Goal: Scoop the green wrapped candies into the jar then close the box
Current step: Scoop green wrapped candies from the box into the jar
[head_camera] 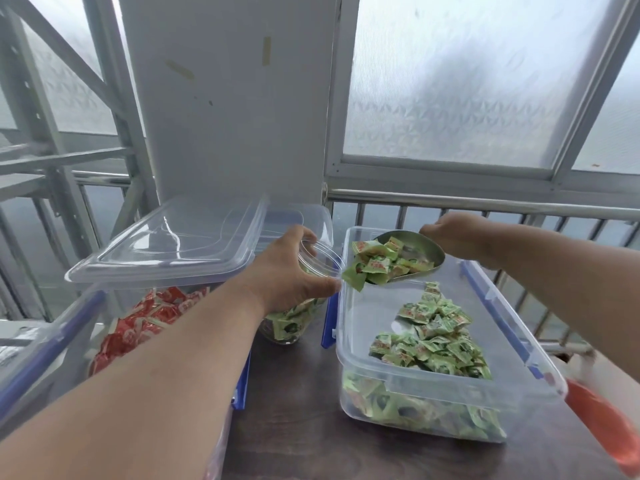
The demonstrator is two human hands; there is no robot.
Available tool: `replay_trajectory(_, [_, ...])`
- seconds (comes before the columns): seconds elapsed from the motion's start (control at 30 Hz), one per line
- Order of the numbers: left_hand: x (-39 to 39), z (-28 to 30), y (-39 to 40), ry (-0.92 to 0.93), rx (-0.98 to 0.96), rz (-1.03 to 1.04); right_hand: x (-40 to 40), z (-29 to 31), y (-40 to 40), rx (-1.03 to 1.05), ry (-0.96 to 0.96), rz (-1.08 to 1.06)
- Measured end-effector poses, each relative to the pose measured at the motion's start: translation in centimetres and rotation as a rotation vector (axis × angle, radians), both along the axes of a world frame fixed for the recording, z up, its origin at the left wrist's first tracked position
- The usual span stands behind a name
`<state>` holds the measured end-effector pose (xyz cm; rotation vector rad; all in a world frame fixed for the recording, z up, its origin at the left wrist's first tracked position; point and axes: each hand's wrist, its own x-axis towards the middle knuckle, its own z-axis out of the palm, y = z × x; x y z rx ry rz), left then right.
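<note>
My left hand grips a clear plastic jar, tilted with its mouth facing right; green wrapped candies lie in its bottom. My right hand holds the handle of a metal scoop loaded with green candies, its lip just at the jar's mouth. One candy hangs over the scoop's edge. Below the scoop stands an open clear box with blue latches, holding a pile of green candies.
At the left is another clear box with red wrapped candies, and a loose clear lid rests across it. A red object lies at the table's right edge. Behind are a metal railing and a white pillar.
</note>
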<state>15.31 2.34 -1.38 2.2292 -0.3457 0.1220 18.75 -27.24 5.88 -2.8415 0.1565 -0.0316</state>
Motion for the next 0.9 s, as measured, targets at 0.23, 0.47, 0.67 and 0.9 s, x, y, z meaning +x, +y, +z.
replay_trajectory(0.23, [-0.4, 0.3, 0.1, 0.023, -0.03, 0.0, 0.2, -0.1, 2.6, 0.036, -0.067, -0.109])
replay_trajectory(0.47, [-0.8, 0.7, 0.0, 0.041, -0.051, -0.016, -0.5, 2.7, 7.2, -0.232, -0.296, -0.044])
replay_trajectory(0.67, [-0.6, 0.5, 0.0, 0.048, -0.109, -0.027, -1.1, 5.6, 10.0, -0.477, -0.495, 0.078])
replay_trajectory(0.9, [-0.3, 0.3, 0.1, 0.029, -0.152, 0.019, -1.0, 6.2, 10.8, -0.638, -0.666, 0.065])
